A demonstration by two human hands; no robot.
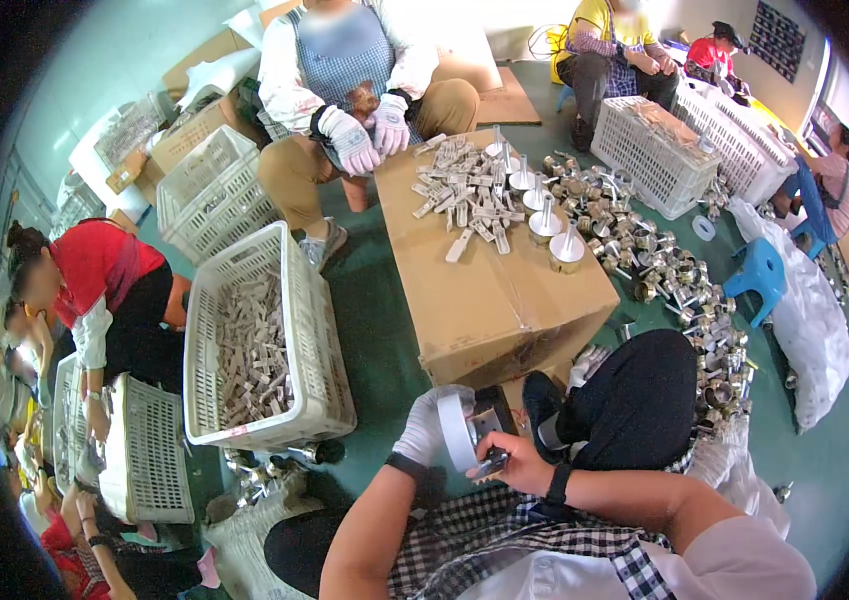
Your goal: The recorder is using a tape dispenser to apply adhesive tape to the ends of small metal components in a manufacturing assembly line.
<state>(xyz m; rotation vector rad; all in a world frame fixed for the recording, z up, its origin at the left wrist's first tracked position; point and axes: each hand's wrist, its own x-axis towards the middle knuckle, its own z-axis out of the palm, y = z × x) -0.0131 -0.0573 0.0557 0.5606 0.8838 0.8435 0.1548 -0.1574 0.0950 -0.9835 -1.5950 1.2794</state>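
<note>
My left hand [423,428], in a white glove, grips a round white-and-metal part [459,430] held on edge above my lap. My bare right hand [517,466] holds a small dark metal piece [490,462] against the lower side of that round part. Both hands are close together, just in front of the cardboard box [505,300] used as a table. On the box top lie several flat metal pieces [467,195] and a few round assembled parts [567,250] with stems standing up.
A white plastic basket [320,370] of flat metal pieces stands to my left. A pile of metal cups [670,275] lies on the green floor to the right. A gloved person [355,130] sits across the box; other people and white baskets [650,150] surround us. A blue stool [760,272] stands right.
</note>
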